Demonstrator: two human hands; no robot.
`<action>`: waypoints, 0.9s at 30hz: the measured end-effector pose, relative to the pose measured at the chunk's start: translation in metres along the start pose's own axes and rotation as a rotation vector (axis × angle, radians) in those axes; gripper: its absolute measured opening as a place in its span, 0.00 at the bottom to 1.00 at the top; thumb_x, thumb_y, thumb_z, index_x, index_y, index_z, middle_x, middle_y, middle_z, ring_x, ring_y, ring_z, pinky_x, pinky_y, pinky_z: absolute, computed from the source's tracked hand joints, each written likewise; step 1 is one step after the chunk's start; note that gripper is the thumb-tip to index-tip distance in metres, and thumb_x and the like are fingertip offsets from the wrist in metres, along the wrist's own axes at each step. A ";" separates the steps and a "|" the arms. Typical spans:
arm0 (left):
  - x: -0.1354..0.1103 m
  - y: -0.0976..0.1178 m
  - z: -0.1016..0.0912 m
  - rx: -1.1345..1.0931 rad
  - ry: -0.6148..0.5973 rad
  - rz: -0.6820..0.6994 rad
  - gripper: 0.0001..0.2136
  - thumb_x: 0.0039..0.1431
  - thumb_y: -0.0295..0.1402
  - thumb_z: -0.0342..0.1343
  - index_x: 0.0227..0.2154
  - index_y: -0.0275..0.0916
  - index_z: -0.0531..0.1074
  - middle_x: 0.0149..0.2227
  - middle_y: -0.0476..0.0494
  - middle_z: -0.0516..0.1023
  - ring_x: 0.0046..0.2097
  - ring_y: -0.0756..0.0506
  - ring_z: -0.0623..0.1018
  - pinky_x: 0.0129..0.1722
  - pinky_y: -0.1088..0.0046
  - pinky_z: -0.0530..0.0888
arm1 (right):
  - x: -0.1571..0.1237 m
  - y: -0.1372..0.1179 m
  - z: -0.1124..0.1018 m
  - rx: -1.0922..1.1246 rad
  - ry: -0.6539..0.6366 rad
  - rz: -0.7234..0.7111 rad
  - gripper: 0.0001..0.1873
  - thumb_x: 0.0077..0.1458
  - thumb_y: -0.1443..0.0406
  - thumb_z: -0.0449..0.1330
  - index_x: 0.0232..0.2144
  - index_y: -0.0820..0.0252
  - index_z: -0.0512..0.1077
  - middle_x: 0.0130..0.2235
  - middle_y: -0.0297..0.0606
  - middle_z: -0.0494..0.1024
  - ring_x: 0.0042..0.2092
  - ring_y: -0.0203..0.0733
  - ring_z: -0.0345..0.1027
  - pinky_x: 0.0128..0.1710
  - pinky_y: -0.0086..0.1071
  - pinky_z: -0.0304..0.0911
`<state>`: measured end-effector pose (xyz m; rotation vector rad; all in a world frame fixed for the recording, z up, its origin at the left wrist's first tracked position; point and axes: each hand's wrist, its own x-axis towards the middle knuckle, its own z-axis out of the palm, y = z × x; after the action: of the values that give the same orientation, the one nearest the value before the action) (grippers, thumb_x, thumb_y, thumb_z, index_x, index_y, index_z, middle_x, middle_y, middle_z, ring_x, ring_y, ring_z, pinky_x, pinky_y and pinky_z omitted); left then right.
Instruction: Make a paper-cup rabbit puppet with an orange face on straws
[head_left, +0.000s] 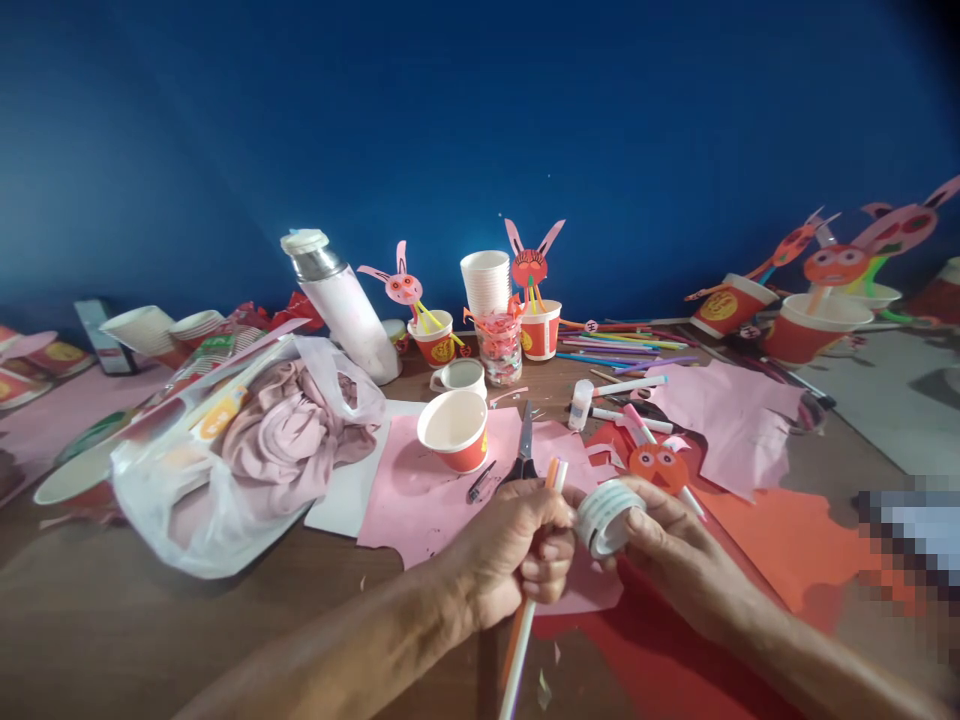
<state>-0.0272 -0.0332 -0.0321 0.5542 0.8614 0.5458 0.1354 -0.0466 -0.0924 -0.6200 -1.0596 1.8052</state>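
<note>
The person's left hand [525, 545] and right hand [667, 535] are bare, with rounded knuckles [531, 569] and creased fingers [556, 553]; the wrists [466, 592] are bare too, narrower than the forearms [352, 640]. Both forearms are uncovered, smooth in outline; they widen away from the hands.

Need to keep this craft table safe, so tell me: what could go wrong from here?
The scissors lie just beyond the left hand, so a forward nudge might catch them. The tape roll is pinched in the right hand's fingers and could slip. The orange and white sticks stand out below the left fist and may snag or shift.
</note>
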 end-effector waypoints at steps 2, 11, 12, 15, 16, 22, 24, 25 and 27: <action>0.001 -0.001 0.000 -0.003 0.023 -0.009 0.04 0.33 0.25 0.46 0.17 0.38 0.63 0.07 0.60 0.54 0.10 0.58 0.46 0.10 0.81 0.44 | 0.000 0.000 0.000 -0.004 0.001 0.005 0.09 0.52 0.58 0.58 0.34 0.55 0.71 0.30 0.32 0.74 0.29 0.32 0.64 0.31 0.26 0.60; -0.003 0.001 0.001 0.024 -0.058 0.081 0.04 0.41 0.30 0.52 0.18 0.36 0.63 0.09 0.59 0.57 0.11 0.59 0.49 0.11 0.81 0.45 | 0.004 0.001 0.005 0.105 0.067 0.025 0.10 0.52 0.57 0.58 0.31 0.58 0.72 0.27 0.33 0.72 0.26 0.31 0.63 0.28 0.25 0.61; -0.004 0.002 0.001 0.049 -0.048 0.113 0.04 0.42 0.30 0.54 0.20 0.36 0.64 0.10 0.60 0.57 0.11 0.60 0.48 0.12 0.81 0.45 | 0.004 0.002 0.004 0.090 0.074 0.026 0.10 0.53 0.58 0.57 0.32 0.58 0.71 0.27 0.33 0.72 0.27 0.31 0.64 0.29 0.25 0.61; -0.010 0.004 0.002 0.113 -0.017 0.170 0.07 0.45 0.32 0.56 0.22 0.36 0.65 0.10 0.61 0.56 0.12 0.60 0.49 0.12 0.82 0.45 | 0.002 -0.001 0.001 -0.085 0.084 0.007 0.10 0.55 0.59 0.56 0.36 0.58 0.70 0.29 0.34 0.73 0.29 0.32 0.65 0.30 0.26 0.62; -0.012 0.004 0.002 0.135 -0.014 0.183 0.07 0.46 0.33 0.56 0.24 0.36 0.65 0.11 0.61 0.56 0.13 0.60 0.49 0.12 0.82 0.45 | 0.001 -0.003 0.001 -0.174 0.081 -0.003 0.11 0.55 0.59 0.55 0.39 0.57 0.69 0.30 0.34 0.73 0.30 0.33 0.66 0.31 0.26 0.63; -0.020 0.008 0.001 0.274 -0.026 0.208 0.06 0.49 0.31 0.55 0.29 0.35 0.70 0.11 0.61 0.55 0.13 0.59 0.49 0.13 0.82 0.46 | -0.002 -0.023 0.004 -0.665 0.044 -0.101 0.10 0.55 0.62 0.54 0.38 0.60 0.70 0.33 0.38 0.75 0.36 0.40 0.69 0.35 0.31 0.65; -0.021 0.008 0.000 0.323 -0.028 0.201 0.05 0.48 0.30 0.55 0.29 0.35 0.70 0.12 0.60 0.55 0.14 0.59 0.50 0.13 0.82 0.46 | -0.002 -0.026 0.005 -0.777 0.050 -0.130 0.09 0.54 0.64 0.54 0.37 0.60 0.71 0.33 0.38 0.75 0.36 0.41 0.69 0.35 0.32 0.65; -0.021 0.008 0.000 0.349 -0.026 0.195 0.04 0.48 0.29 0.55 0.29 0.35 0.70 0.12 0.60 0.55 0.14 0.59 0.50 0.13 0.82 0.46 | -0.002 -0.026 0.004 -0.820 0.059 -0.148 0.09 0.53 0.66 0.55 0.38 0.59 0.70 0.33 0.38 0.75 0.36 0.41 0.69 0.35 0.32 0.66; -0.021 0.007 -0.001 0.412 -0.013 0.190 0.04 0.48 0.29 0.54 0.28 0.36 0.70 0.12 0.60 0.55 0.13 0.59 0.51 0.12 0.82 0.48 | -0.003 -0.026 0.003 -0.882 0.083 -0.201 0.13 0.52 0.68 0.55 0.42 0.58 0.68 0.36 0.38 0.75 0.38 0.41 0.69 0.36 0.31 0.65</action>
<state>-0.0407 -0.0414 -0.0161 1.0217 0.9195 0.5379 0.1462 -0.0453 -0.0685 -1.0401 -1.7887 1.0673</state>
